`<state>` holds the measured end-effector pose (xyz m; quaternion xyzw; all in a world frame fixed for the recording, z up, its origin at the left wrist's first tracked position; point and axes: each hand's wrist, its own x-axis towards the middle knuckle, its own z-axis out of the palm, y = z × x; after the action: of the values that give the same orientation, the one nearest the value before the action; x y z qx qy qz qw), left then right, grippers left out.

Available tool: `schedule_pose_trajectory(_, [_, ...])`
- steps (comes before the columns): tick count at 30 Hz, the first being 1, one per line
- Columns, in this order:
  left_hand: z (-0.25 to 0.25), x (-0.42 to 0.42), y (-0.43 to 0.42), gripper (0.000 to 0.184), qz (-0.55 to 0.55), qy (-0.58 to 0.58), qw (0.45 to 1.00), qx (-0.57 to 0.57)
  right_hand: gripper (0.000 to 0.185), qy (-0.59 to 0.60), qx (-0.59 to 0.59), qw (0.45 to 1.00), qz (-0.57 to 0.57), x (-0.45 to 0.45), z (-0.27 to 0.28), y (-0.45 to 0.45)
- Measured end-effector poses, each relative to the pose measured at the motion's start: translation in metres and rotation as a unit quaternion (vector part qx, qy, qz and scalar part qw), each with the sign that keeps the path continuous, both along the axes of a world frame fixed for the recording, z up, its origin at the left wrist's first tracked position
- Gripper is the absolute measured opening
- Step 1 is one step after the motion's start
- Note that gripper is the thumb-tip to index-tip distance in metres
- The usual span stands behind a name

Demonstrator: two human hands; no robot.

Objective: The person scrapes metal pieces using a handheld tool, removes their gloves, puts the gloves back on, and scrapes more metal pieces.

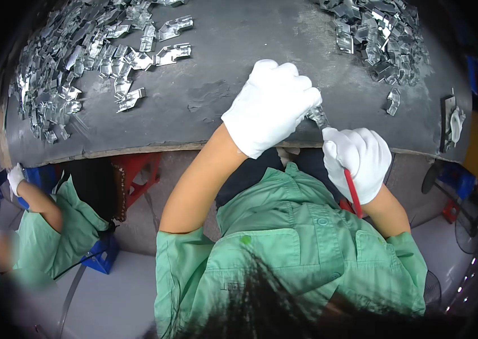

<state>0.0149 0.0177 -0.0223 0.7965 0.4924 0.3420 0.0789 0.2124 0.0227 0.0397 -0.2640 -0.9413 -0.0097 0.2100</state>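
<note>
My left hand point(276, 104), in a white glove, is closed at the near edge of the table. Its fingers hold one end of a small shiny bent metal bracket point(318, 117). My right hand point(357, 161), also gloved in white, is wrapped round a tool with a red handle point(353, 192), which sticks out below the fist toward my body. The tool's working end is hidden by the glove, so its kind is unclear. The right thumb side meets the lower end of the bracket.
Loose metal brackets lie in a large pile point(81, 62) at the left and another pile point(386, 39) at the back right of the dark table point(233, 34). A single bracket point(393, 101) lies apart. A co-worker's gloved hand point(16, 178) rests by the left table corner.
</note>
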Motion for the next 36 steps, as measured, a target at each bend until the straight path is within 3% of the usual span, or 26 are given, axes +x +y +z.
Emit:
schedule_pose_trajectory(1, [-0.001,0.000,0.000,0.005,0.000,-0.003,1.000,-0.002,0.016,-0.002,0.015,1.000,0.001,-0.002,0.000,0.000])
schedule_pose_trajectory(3, [-0.002,0.001,0.000,0.005,0.004,-0.004,1.000,0.003,0.013,-0.006,-0.069,0.998,-0.015,0.010,-0.005,0.008])
schedule_pose_trajectory(4, [-0.002,0.001,-0.001,0.005,0.008,-0.004,1.000,0.007,0.015,0.080,-0.279,0.950,-0.111,0.009,-0.002,0.007])
schedule_pose_trajectory(5, [0.000,0.001,-0.001,0.004,0.012,0.004,1.000,-0.004,0.023,0.209,-0.437,0.847,-0.220,0.007,0.002,0.006])
schedule_pose_trajectory(6, [0.003,0.001,-0.002,0.006,0.013,0.014,1.000,-0.014,0.037,0.237,-0.561,0.726,-0.319,0.007,0.003,0.026])
schedule_pose_trajectory(9, [0.006,0.000,-0.001,0.009,0.007,0.015,0.999,-0.028,0.041,0.378,-0.497,0.716,-0.310,0.031,-0.009,0.020])
schedule_pose_trajectory(14, [0.006,-0.001,-0.002,0.014,0.003,0.021,1.000,-0.022,0.037,0.337,-0.521,0.737,-0.269,0.025,-0.002,0.013])
schedule_pose_trajectory(21, [0.007,-0.001,-0.003,0.027,0.004,0.031,0.999,-0.023,0.031,0.336,-0.582,0.707,-0.218,0.015,-0.005,0.015])
schedule_pose_trajectory(27, [0.008,-0.001,-0.002,0.031,-0.006,0.027,0.998,-0.049,0.033,0.298,-0.616,0.680,-0.264,0.010,-0.011,0.024])
schedule_pose_trajectory(29, [0.007,-0.001,-0.001,0.030,-0.008,0.021,0.999,-0.046,0.028,0.254,-0.499,0.818,-0.131,0.008,-0.010,0.016])
schedule_pose_trajectory(31, [0.005,-0.001,0.000,0.029,-0.012,0.016,0.999,-0.038,0.019,0.091,-0.265,0.960,0.010,-0.002,0.000,0.003])
schedule_pose_trajectory(32, [0.005,0.000,0.000,0.029,-0.011,0.022,0.999,-0.040,0.013,-0.054,-0.085,0.992,0.079,-0.009,0.008,-0.001])
schedule_pose_trajectory(36, [0.003,0.001,0.001,0.027,-0.003,0.037,0.999,-0.018,0.006,-0.127,-0.134,0.982,-0.024,-0.004,0.020,0.007])
